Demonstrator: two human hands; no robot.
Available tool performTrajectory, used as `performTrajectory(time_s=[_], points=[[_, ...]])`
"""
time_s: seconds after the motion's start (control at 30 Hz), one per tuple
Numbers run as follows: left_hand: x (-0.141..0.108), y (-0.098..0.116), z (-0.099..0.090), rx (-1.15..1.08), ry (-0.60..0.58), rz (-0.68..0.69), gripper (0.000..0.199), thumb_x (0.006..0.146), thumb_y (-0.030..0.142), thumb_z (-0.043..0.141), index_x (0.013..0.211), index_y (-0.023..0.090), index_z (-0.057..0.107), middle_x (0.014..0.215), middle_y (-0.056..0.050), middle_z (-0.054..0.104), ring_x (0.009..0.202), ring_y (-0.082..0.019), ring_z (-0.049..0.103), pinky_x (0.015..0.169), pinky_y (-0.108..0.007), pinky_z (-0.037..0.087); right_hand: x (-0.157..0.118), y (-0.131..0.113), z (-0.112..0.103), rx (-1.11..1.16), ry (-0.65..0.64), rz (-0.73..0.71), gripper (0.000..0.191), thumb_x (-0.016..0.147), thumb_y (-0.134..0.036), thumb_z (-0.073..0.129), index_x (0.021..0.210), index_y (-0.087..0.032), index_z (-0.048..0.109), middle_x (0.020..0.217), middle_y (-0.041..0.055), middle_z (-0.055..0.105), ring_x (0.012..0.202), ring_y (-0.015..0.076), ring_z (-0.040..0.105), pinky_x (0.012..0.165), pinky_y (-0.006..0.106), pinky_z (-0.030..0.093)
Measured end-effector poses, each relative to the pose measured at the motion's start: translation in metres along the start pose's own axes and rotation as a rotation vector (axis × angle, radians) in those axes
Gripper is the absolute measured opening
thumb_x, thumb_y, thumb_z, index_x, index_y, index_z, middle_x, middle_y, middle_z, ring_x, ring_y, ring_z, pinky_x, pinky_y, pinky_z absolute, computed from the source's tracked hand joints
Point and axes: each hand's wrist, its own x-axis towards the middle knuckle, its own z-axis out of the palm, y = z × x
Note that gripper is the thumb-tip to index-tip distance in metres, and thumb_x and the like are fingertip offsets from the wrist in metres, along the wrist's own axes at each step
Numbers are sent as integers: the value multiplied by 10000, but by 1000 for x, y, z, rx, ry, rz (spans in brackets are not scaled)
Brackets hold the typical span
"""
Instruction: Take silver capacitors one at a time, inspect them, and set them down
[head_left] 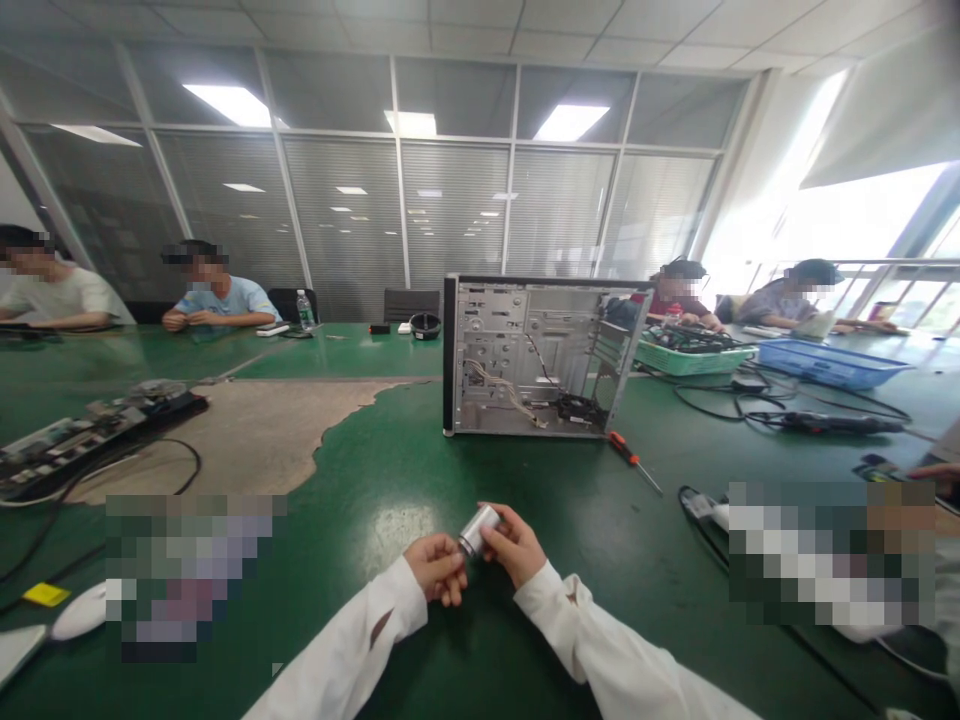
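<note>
Over the near middle of the green table, both my hands meet at a small silver metal cylinder (478, 529), tilted with its upper end to the right. My right hand (517, 545) grips it, thumb on the near side and fingers behind. My left hand (437, 566) is closed, its fingertips at the cylinder's lower left end. What kind of thing the cylinder is, I cannot make out. Farther off stands an open computer case (544, 360), its bare inside and loose cables facing me. An orange-handled screwdriver (635, 462) lies at the case's right corner.
A green basket (694, 360) of cables and a blue basket (832, 365) stand at the right. A power strip (97, 435) and black cables lie on the left. Several people sit around the table (375, 650). A water bottle (304, 310) stands at the far side.
</note>
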Motion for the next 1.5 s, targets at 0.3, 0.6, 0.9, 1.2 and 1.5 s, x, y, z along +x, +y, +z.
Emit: performTrajectory(time_s=[0.3, 0.6, 0.9, 1.2, 1.5], points=[[-3, 5, -2, -131, 183, 80, 303, 520, 296, 699, 575, 132, 450, 469, 16, 584, 374, -63, 519, 402, -156, 376, -2, -4, 1, 118, -22, 92, 441, 523, -355, 675, 890, -187, 498, 720, 4, 533, 571, 106, 518, 491, 244, 424], [0, 13, -9, -225, 120, 165, 358, 493, 323, 709, 543, 144, 404, 350, 74, 465, 293, -13, 364, 336, -137, 237, -7, -3, 5, -149, -107, -80, 447, 496, -310, 689, 857, -190, 453, 761, 13, 572, 656, 132, 539, 593, 266, 410], [0, 10, -8, -122, 97, 175, 264, 570, 307, 656, 652, 147, 463, 490, 31, 546, 409, -62, 491, 432, -180, 356, -20, -24, 13, -763, -150, -197, 386, 508, -224, 650, 873, -223, 525, 771, -10, 575, 708, 150, 508, 610, 267, 391], [0, 3, -6, 340, 132, 437, 445, 518, 16, 549, 928, 169, 470, 824, -26, 559, 665, -134, 527, 601, -251, 405, -18, -21, 13, -564, -173, -216, 612, 497, -17, 469, 1068, -228, 397, 966, 23, 537, 875, 173, 492, 686, 281, 401], [-1, -3, 2, 843, 278, 512, 471, 547, 166, 620, 992, 176, 466, 958, -77, 557, 880, -216, 519, 775, -334, 384, -9, -13, 2, -274, -130, -187, 286, 602, -161, 507, 885, -196, 531, 843, 30, 530, 785, 166, 498, 625, 268, 408]])
